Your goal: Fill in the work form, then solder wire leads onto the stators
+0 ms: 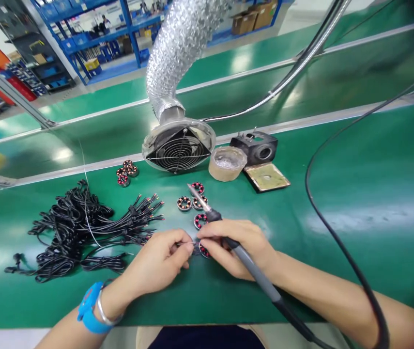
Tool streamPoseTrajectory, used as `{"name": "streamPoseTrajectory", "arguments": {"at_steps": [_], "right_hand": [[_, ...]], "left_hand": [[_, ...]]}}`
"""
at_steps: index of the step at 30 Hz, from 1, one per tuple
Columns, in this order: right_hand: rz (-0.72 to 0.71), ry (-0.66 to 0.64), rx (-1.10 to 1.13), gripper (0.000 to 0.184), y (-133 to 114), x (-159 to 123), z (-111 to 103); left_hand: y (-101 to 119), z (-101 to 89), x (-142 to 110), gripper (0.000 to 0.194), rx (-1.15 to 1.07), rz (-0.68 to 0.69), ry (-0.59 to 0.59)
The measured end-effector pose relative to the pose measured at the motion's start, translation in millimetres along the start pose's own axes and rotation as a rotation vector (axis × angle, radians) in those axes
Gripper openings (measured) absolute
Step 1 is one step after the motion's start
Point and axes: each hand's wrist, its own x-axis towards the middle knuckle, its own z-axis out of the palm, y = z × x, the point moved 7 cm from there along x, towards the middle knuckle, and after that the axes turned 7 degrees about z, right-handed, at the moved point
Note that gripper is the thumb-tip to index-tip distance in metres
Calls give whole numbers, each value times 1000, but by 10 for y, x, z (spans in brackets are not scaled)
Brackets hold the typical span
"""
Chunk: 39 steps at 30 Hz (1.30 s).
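Note:
My right hand (241, 245) is closed around a soldering iron (255, 271), its bare tip pointing up and left over the round copper-wound coils. The same hand's thumb and forefinger reach to a ring-shaped coil (204, 250) with red windings, partly hidden by the fingers. Close beside it, my left hand (165, 259) pinches a thin wire between thumb and forefinger; most of it is hidden. Ahead of the fingers lie more ring coils, one red-wound (200, 221) and one copper-coloured (184, 203). Left of my left hand is a heap of black cables (72, 232) with stripped ends.
A fume extractor fan (178, 150) on a silver duct (172, 58) stands ahead. Right of it are a tape roll (227, 164), a black iron stand (255, 148) and a sponge tray (268, 177). More coils (127, 172) sit behind the cables. A black cord (323, 218) loops at right.

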Motion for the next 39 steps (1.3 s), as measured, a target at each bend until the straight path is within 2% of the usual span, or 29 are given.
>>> {"name": "streamPoseTrajectory", "arguments": {"at_steps": [2, 9, 14, 22, 26, 32, 36, 39], "right_hand": [[9, -26, 10, 19, -30, 11, 49], [56, -101, 39, 25, -45, 34, 208], [99, -122, -9, 21, -26, 47, 175], [9, -176, -23, 23, -14, 30, 146], [-26, -173, -40, 25, -36, 26, 139], [-45, -132, -127, 26, -52, -18, 176], [-42, -114, -128, 27, -60, -25, 146], [18, -64, -109, 31, -115, -11, -6]], "left_hand": [[-51, 32, -20, 24, -86, -35, -16], [46, -22, -32, 25, 68, 97, 48], [48, -29, -19, 21, 111, 104, 38], [-29, -34, -7, 24, 2, 63, 15], [-87, -23, 7, 24, -113, 56, 12], [-152, 63, 58, 26, -333, -18, -59], [-168, 59, 76, 25, -321, -33, 3], [-211, 44, 79, 23, -295, -68, 53]]}}
